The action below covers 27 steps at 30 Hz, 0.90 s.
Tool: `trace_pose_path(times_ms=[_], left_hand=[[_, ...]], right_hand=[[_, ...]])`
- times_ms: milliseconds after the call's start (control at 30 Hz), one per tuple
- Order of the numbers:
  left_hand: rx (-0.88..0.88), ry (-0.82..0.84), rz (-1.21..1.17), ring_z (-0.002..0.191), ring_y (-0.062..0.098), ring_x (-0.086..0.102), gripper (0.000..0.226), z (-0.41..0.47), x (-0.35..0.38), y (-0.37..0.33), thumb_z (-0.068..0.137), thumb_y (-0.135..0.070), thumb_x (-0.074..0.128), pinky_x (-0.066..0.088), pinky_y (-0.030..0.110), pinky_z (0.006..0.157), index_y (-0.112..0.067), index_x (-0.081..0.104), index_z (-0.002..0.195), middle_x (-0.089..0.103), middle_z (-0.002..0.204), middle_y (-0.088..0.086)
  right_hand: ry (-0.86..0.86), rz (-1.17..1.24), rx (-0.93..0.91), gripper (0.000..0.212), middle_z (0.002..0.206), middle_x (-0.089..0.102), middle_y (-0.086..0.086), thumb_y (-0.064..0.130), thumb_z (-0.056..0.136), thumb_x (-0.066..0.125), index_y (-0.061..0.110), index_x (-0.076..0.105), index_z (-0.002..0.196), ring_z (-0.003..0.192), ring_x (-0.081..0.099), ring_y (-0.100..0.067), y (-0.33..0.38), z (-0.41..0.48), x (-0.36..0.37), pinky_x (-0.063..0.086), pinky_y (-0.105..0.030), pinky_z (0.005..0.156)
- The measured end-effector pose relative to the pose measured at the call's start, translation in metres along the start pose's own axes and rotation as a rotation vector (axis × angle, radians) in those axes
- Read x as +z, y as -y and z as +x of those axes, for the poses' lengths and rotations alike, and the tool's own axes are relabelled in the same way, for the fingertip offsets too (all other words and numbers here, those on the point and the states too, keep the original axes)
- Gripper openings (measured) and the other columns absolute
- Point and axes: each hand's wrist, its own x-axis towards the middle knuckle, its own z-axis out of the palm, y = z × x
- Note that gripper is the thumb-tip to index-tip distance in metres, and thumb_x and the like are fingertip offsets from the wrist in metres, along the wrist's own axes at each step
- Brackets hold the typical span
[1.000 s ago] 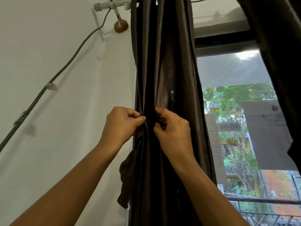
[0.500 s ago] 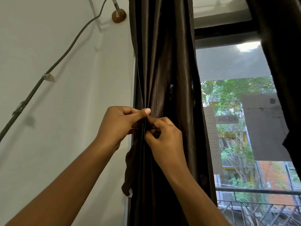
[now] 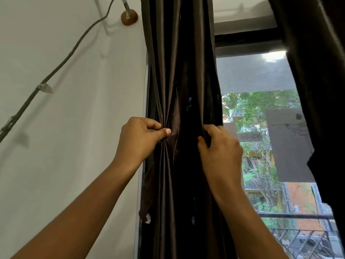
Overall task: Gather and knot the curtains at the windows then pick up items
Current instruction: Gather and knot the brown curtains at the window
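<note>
Curtains hang at the window, and the one being worked on is the dark brown curtain at the window's left side, right by the white wall. It hangs down in long shiny folds from the top of the view to the bottom. The left hand holds its left edge. The thumb and the curled fingers pinch a small bunch of cloth, and little wrinkles run into that pinch. The right hand holds the curtain's right edge, with the fingers curled tight around a fold. The two hands are at about the same height and a bit apart, and the cloth between them is pulled flat enough to show its weave. Low on the curtain's left edge a floppy bit of cloth sticks out with a small white tag on it. A second dark curtain hangs down the window's right side, well apart from the first one. On the wall a gray cable slants up toward a round brown knob near the top. Through the window's mesh you can see green trees, a dark railing and a sign with letters that read backwards.
</note>
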Motion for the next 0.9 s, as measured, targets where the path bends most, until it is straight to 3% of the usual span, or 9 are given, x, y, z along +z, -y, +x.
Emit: trace_pose_path(times_ms=[200, 300, 400, 567, 633, 700, 767, 833, 900], left_hand=[[0.021, 0.049, -0.041, 0.086, 0.01, 0.07, 0.018, -0.003, -0.004, -0.006, 0.08, -0.029, 0.075, 0.053, 0.03, 0.09, -0.015, 0.077, 0.091, 0.074, 0.087, -0.002], [-0.014, 0.087, -0.096, 0.086, 0.012, 0.07, 0.012, -0.001, -0.007, -0.008, 0.084, -0.027, 0.07, 0.054, 0.033, 0.091, -0.017, 0.077, 0.089, 0.074, 0.086, -0.001], [-0.068, 0.12, -0.166, 0.082, 0.011, 0.071, 0.012, -0.002, -0.006, -0.008, 0.088, -0.028, 0.066, 0.054, 0.034, 0.091, -0.022, 0.075, 0.083, 0.075, 0.083, -0.001], [0.011, 0.084, -0.04, 0.081, 0.009, 0.07, 0.011, -0.001, 0.001, -0.005, 0.081, -0.031, 0.074, 0.055, 0.029, 0.084, -0.021, 0.077, 0.086, 0.074, 0.083, -0.003], [0.026, 0.058, -0.033, 0.078, 0.006, 0.068, 0.01, -0.001, 0.005, -0.005, 0.081, -0.028, 0.074, 0.052, 0.022, 0.079, -0.019, 0.077, 0.084, 0.073, 0.081, -0.005], [0.035, 0.043, -0.03, 0.075, 0.002, 0.066, 0.008, -0.002, 0.008, -0.006, 0.08, -0.027, 0.074, 0.046, 0.013, 0.073, -0.02, 0.076, 0.083, 0.072, 0.079, -0.007], [0.035, 0.054, -0.052, 0.074, 0.003, 0.066, 0.007, -0.004, 0.013, -0.008, 0.08, -0.027, 0.075, 0.045, 0.013, 0.072, -0.02, 0.076, 0.082, 0.072, 0.078, -0.006], [0.03, 0.051, -0.066, 0.074, 0.007, 0.068, 0.007, -0.003, 0.014, -0.008, 0.079, -0.026, 0.076, 0.05, 0.018, 0.075, -0.019, 0.076, 0.082, 0.072, 0.078, -0.005], [0.025, 0.047, -0.07, 0.074, 0.008, 0.068, 0.006, -0.003, 0.014, -0.008, 0.079, -0.026, 0.076, 0.051, 0.02, 0.075, -0.02, 0.076, 0.081, 0.072, 0.077, -0.005]], right_hand=[[-0.064, 0.168, -0.15, 0.031, 0.091, 0.07, 0.001, 0.007, 0.085, 0.065, 0.013, 0.068, 0.115, 0.072, 0.065, -0.011, 0.023, -0.02, 0.014, 0.039, -0.008, 0.064], [-0.031, 0.228, -0.19, 0.033, 0.088, 0.07, -0.001, 0.004, 0.083, 0.066, 0.011, 0.067, 0.116, 0.071, 0.066, -0.011, 0.032, -0.023, 0.024, 0.045, -0.011, 0.063], [0.05, 0.252, -0.157, 0.035, 0.096, 0.068, 0.0, 0.005, 0.087, 0.062, 0.015, 0.064, 0.121, 0.078, 0.064, -0.011, 0.033, -0.024, 0.027, 0.039, -0.005, 0.064], [0.19, 0.259, -0.208, 0.028, 0.116, 0.064, 0.006, 0.023, 0.093, 0.055, 0.023, 0.064, 0.119, 0.106, 0.055, -0.012, 0.02, -0.022, 0.017, 0.045, -0.025, 0.088], [-0.02, 0.152, -0.195, 0.025, 0.116, 0.064, 0.006, 0.033, 0.089, 0.057, 0.024, 0.069, 0.109, 0.107, 0.051, -0.017, 0.008, -0.017, 0.004, 0.044, -0.038, 0.085], [-0.236, -0.019, -0.089, 0.035, 0.124, 0.059, 0.0, 0.035, 0.084, 0.063, 0.021, 0.063, 0.117, 0.112, 0.048, -0.024, -0.007, -0.01, -0.009, 0.04, -0.042, 0.084], [-0.175, -0.153, 0.079, 0.054, 0.134, 0.051, -0.006, 0.034, 0.082, 0.067, 0.018, 0.05, 0.131, 0.119, 0.046, -0.029, -0.028, -0.002, -0.017, 0.039, -0.044, 0.087], [-0.045, -0.038, 0.185, 0.051, 0.125, 0.059, -0.006, 0.029, 0.085, 0.066, 0.02, 0.049, 0.132, 0.108, 0.056, -0.026, -0.043, 0.006, -0.015, 0.044, -0.037, 0.084], [-0.054, 0.107, 0.131, 0.036, 0.104, 0.07, -0.002, 0.02, 0.087, 0.064, 0.024, 0.06, 0.123, 0.087, 0.067, -0.021, -0.048, 0.007, -0.012, 0.049, -0.03, 0.073]])
